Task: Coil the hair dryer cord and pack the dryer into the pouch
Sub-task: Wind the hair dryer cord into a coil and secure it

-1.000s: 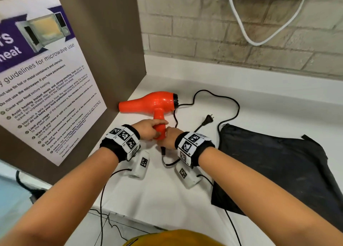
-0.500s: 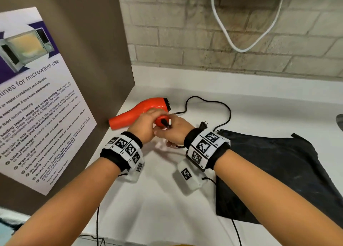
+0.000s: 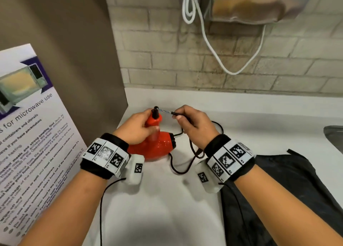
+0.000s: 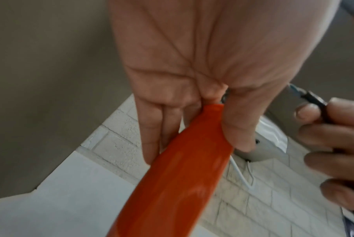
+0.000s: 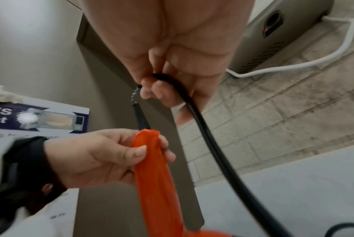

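Note:
The orange hair dryer (image 3: 156,146) stands lifted off the white counter, handle up. My left hand (image 3: 138,128) grips the handle (image 5: 154,163) just below its black cord stub (image 3: 155,111). My right hand (image 3: 193,123) pinches the black cord (image 5: 194,115) right beside the stub, where bare twisted wires (image 5: 135,94) show between stub and cord sheath. The rest of the cord (image 3: 182,168) loops down onto the counter under my right wrist. The black pouch (image 3: 289,186) lies flat at the right. The plug is hidden.
A brown side panel carrying a microwave guidelines poster (image 3: 27,134) closes off the left. A brick wall (image 3: 204,67) at the back has a white cable (image 3: 209,41) hanging from an appliance (image 3: 259,2). A metal sink edge (image 3: 336,136) shows at the far right.
The dryer went from lying on the counter to being raised with its handle up in my left hand. My right hand moved up to the cord at the handle's end.

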A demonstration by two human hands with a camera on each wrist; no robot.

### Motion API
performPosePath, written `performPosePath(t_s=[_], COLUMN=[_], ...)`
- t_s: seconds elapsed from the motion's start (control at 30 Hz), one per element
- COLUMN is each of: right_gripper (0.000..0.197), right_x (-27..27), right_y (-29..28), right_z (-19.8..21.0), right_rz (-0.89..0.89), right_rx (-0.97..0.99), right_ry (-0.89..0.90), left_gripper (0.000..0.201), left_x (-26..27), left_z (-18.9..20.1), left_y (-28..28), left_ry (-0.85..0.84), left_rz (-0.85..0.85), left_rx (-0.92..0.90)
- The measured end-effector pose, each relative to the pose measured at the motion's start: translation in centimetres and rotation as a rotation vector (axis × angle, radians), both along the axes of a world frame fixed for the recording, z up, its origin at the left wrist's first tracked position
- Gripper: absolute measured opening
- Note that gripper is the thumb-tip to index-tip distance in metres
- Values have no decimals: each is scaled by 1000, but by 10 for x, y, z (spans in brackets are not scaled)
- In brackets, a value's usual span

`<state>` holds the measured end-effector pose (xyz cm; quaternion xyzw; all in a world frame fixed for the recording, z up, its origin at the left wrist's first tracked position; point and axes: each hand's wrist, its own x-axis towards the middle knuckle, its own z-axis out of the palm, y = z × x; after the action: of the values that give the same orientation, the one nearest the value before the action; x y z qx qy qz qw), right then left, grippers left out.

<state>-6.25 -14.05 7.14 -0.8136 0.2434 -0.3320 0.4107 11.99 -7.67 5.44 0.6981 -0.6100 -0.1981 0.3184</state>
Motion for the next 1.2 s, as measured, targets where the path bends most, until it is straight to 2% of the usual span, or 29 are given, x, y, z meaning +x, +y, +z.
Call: performPosePath(t_s=[0.07,0.17,0.23,0.3,0.4,0.47,0.53,0.6,0.63,0.7,0.8,0.87,1.0,1.1,1.2], right_gripper=[15,11,13,15,19,20,25,36,37,31,19,18,22,22,21], right_x=[5,14,20,24,30,33,36,38,39,40,41,40,27,16,15], right_y=[-9,-16,-19,-23,-29,-31,-33,-32,-32,-32,-38,-42,-53,-58,-62], right_z=[5,16,23,30,38,43,48,52,54,59,61,53,17,3,12], right_rz=[-40,-91,-107,-119,-124,-114,-85,-36,-21,-43,-123,-137,-164,-243,-326], right_rx=[-27,-101,-181,-282,-374,-426,-477,-487,-472,-436,-417,-413,-246,-213,-278], right_ry=[-34,-25,-17,31,132,166,168,142,121,86,100,152,153,171,137], left_gripper=[39,35,43,50,41,36,44,55,52,35,19,25,34,34,38], left_x=[8,15,16,12,1,-6,-9,-11,-11,-13,-17,-14,2,13,16], left_z=[3,5,5,12,30,41,52,57,59,63,66,68,67,69,72], left_y=[1,-2,-4,-4,-3,-11,-19,-27,-31,-38,-43,-44,-47,-47,-44], left_ry=[91,200,279,290,274,270,202,49,9,32,296,495,733,869,916], left_rz=[-50,-99,-99,-54,-10,3,-58,-144,-151,-85,-49,-51,26,-22,-117], left_rx=[30,15,-21,-199,-559,-623,-546,-421,-392,-379,-350,-358,-344,-271,-138])
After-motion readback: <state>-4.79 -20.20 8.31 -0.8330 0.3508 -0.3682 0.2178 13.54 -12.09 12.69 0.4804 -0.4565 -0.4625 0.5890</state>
